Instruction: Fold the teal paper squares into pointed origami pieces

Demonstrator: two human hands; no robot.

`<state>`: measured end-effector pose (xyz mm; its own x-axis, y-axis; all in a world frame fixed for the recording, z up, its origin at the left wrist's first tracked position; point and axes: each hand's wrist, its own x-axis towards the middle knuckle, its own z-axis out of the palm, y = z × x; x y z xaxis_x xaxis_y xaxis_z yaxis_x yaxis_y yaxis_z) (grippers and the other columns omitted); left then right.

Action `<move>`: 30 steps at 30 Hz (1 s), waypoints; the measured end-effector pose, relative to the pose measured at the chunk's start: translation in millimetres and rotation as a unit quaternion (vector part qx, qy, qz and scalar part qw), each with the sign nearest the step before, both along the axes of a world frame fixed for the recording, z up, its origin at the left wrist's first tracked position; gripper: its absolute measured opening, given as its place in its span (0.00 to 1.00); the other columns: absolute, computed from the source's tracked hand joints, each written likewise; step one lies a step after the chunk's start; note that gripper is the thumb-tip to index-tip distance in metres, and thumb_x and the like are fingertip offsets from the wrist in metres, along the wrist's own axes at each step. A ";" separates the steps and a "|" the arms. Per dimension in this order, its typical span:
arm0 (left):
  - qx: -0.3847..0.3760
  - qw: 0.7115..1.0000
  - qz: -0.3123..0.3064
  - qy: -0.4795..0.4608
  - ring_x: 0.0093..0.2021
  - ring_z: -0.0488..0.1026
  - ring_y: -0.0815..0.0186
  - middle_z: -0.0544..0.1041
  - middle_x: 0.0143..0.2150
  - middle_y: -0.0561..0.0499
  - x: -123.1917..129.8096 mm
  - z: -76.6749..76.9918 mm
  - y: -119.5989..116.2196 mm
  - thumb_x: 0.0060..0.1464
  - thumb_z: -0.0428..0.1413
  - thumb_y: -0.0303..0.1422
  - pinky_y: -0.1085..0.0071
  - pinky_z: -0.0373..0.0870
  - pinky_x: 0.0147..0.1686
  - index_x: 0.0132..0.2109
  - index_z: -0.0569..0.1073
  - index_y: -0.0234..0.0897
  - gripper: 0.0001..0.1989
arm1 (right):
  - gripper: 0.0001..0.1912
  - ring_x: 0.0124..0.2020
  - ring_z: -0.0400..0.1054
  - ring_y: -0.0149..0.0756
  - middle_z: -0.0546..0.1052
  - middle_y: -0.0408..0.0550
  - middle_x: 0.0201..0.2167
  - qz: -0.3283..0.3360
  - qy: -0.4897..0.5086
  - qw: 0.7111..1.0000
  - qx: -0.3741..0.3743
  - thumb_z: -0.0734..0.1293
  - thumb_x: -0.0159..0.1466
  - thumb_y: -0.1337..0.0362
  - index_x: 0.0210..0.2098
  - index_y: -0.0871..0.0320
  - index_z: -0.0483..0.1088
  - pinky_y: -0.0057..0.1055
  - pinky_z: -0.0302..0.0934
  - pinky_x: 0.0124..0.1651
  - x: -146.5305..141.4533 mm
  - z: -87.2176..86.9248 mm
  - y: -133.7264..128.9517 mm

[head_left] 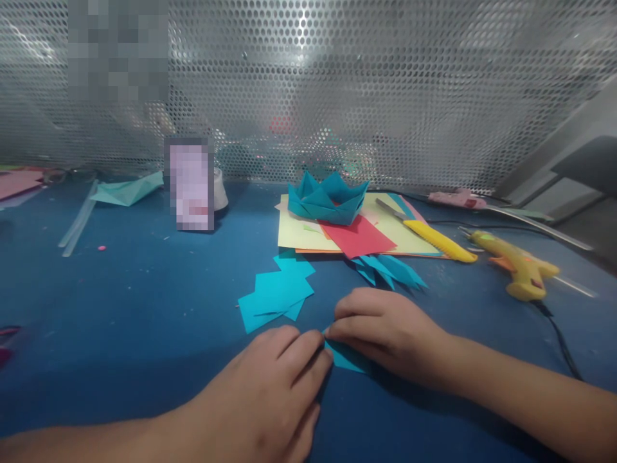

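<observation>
A small blue paper piece [348,359] lies on the blue table between my hands, partly covered by them. My left hand [284,379] has its fingers closed at the left edge of that piece. From the right, my right hand [385,331] presses closed fingers on its upper part. Just beyond my hands is a loose pile of blue paper squares [277,292]. Several folded blue pieces [390,270] lie beyond my right hand. Farther back, a pointed blue paper ring [328,199] stands on coloured sheets [299,228], near a red paper [359,236].
A yellow cutter [438,240] rests across the sheets' right edge. A yellow glue gun [518,263] with a black cable lies at the right. Clear sticks [80,222] and a pale green folded paper [128,191] are back left, before a perforated metal panel [299,96].
</observation>
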<state>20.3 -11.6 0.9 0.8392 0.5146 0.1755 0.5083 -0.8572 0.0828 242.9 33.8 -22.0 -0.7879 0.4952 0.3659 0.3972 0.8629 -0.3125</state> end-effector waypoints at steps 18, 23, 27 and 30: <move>-0.076 0.997 0.006 -0.004 0.45 0.69 0.56 0.72 0.49 0.42 -4.6 2.4 0.8 0.56 0.49 0.26 0.60 0.71 0.45 0.49 0.70 0.32 0.14 | 0.12 0.35 0.66 0.34 0.74 0.52 0.36 0.022 0.009 1.000 -0.010 0.57 0.63 0.75 0.39 0.61 0.71 0.30 0.62 0.37 3.8 9.3 -1.3; -0.078 0.997 -0.006 -0.004 0.45 0.69 0.56 0.73 0.49 0.41 -5.2 2.1 1.4 0.56 0.49 0.27 0.60 0.71 0.45 0.47 0.71 0.31 0.13 | 0.16 0.36 0.65 0.36 0.74 0.53 0.39 0.024 -0.024 0.999 0.039 0.56 0.65 0.74 0.47 0.60 0.70 0.32 0.64 0.38 4.6 6.2 0.4; -0.076 0.997 0.001 -0.005 0.45 0.69 0.55 0.73 0.48 0.41 -5.0 2.9 2.2 0.56 0.48 0.26 0.59 0.71 0.45 0.50 0.70 0.30 0.15 | 0.18 0.33 0.63 0.38 0.74 0.54 0.36 0.055 -0.077 0.991 0.097 0.52 0.68 0.72 0.47 0.65 0.71 0.35 0.64 0.37 3.7 6.1 -0.1; -0.087 0.996 -0.007 -0.008 0.45 0.69 0.55 0.72 0.48 0.41 -5.8 3.4 3.0 0.56 0.48 0.27 0.59 0.71 0.45 0.50 0.69 0.30 0.15 | 0.21 0.30 0.62 0.38 0.74 0.53 0.32 0.058 -0.109 0.984 0.129 0.49 0.70 0.71 0.45 0.66 0.72 0.35 0.63 0.33 2.9 8.0 -1.7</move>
